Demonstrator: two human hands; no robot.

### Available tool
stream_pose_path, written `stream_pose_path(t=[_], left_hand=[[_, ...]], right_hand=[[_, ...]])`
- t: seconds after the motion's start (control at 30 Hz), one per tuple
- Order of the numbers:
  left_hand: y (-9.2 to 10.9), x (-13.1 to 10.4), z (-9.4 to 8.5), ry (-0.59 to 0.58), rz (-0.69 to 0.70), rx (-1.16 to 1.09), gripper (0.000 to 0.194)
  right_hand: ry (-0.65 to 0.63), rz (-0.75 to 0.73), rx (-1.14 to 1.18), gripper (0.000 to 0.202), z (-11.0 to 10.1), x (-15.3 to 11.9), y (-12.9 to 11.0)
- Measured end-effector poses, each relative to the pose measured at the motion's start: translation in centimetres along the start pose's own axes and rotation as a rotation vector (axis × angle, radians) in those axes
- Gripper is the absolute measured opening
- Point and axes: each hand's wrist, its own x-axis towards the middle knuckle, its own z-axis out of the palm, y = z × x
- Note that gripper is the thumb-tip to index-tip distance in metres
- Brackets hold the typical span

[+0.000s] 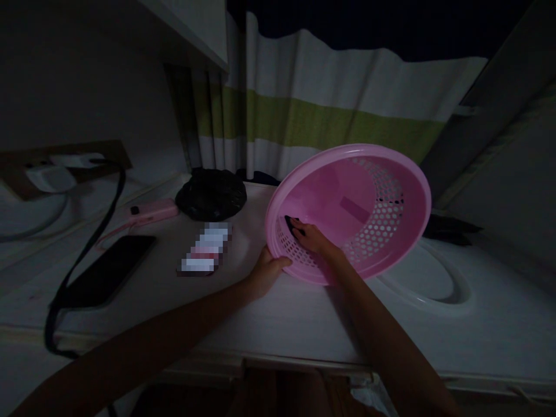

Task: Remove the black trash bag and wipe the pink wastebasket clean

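A pink plastic basket (347,152) with a perforated band is tilted on its side, its open mouth facing me. My left hand (267,271) grips the lower left of its rim, thumb on the near side and the other fingers hidden behind it. Inside the basket, my right hand (310,236) presses a small black item (294,226), which looks like a cloth, against the holed wall at the left. Its fingers are bent over that item.
On the white desk (243,324) at the left lie a dark tablet or phone (108,271), a blurred-out phone (206,249), a pink device (152,212) and a black bag (212,194). A black cable (82,249) hangs by the wall sockets. A white ring (460,292) lies right of the basket.
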Motion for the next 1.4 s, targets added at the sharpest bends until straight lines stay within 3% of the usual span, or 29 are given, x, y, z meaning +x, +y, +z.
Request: stream_pose_path(t=[0.3,0.53,0.8,1.0,1.13,1.4], left_hand=[[-0.1,-0.6,0.4,-0.013,-0.029,-0.001,0.035],[0.2,-0.6,0.6,-0.058,-0.075,-0.101,0.044],[0.1,-0.4,0.2,-0.034,-0.036,-0.01,0.041],[-0.7,0.4,-0.8,-0.038,0.033,0.129,0.043],[-0.6,0.3,-0.7,-0.058,0.036,0.16,0.039],[0.4,-1.1,0.6,-0.03,0.049,0.288,0.031]], right_hand=[[-0.122,0.227,-0.251,0.042,0.3,2.9,2.4],[-0.11,0.306,-0.317,0.039,0.4,2.0,1.6],[-0.077,0.152,-0.228,0.042,-0.4,-2.2,-1.2],[-0.053,0.088,-0.123,0.041,-1.2,-2.8,-2.8],[-0.021,0.073,-0.066,0.042,-1.3,-1.6,-2.8],[-0.022,0.184,0.019,0.041,-0.5,3.5,0.3]])
